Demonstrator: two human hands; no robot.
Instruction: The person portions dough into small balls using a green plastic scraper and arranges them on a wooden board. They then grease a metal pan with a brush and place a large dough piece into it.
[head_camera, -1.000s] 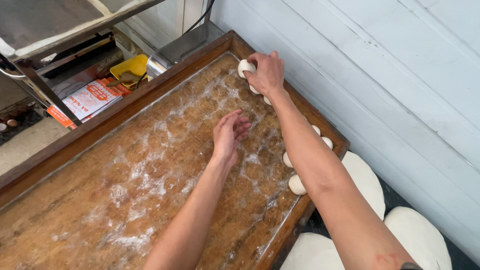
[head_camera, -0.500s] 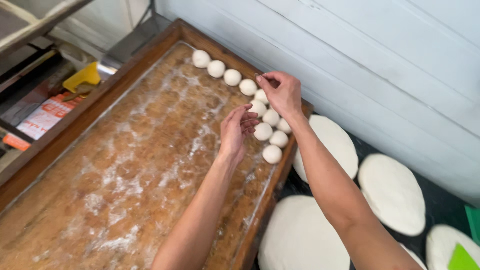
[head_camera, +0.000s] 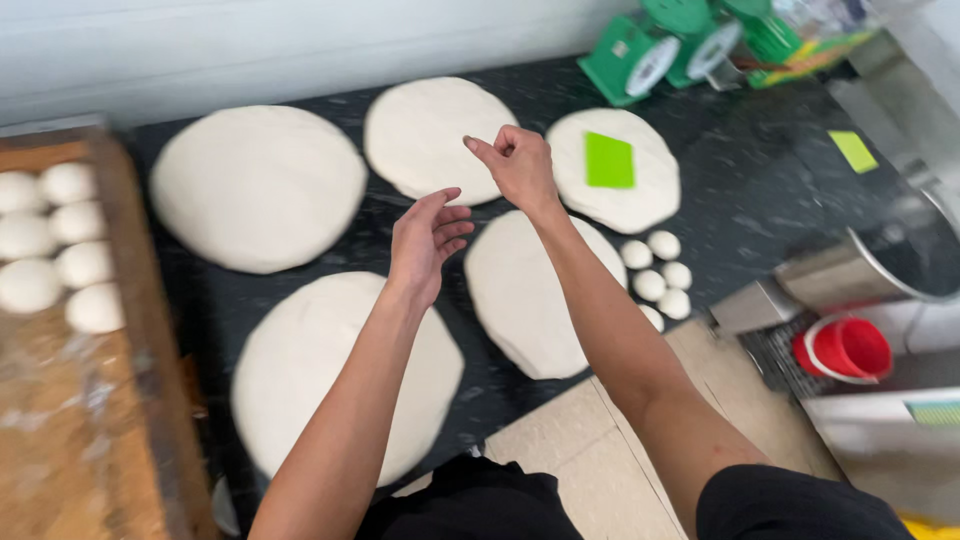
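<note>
Over the black counter (head_camera: 770, 190), both hands hang in the air, touching nothing. The left hand (head_camera: 428, 238) is open; the right hand (head_camera: 520, 165) is loosely curled and empty. A flat dough round (head_camera: 435, 135) lies just at 12 o'clock from the left hand, with bare counter between rounds.

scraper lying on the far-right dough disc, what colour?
Bright green scraper, flat on the dough disc; the head view shows it clearly.

A green scraper (head_camera: 609, 160) lies on the dough round at the table's far right. Green scales (head_camera: 640, 55) stand along the far edge. A red cup (head_camera: 848, 350) sits past the right edge, beside a steel pot (head_camera: 900, 265). A yellow-green card (head_camera: 853, 150) lies near the right edge.
</note>
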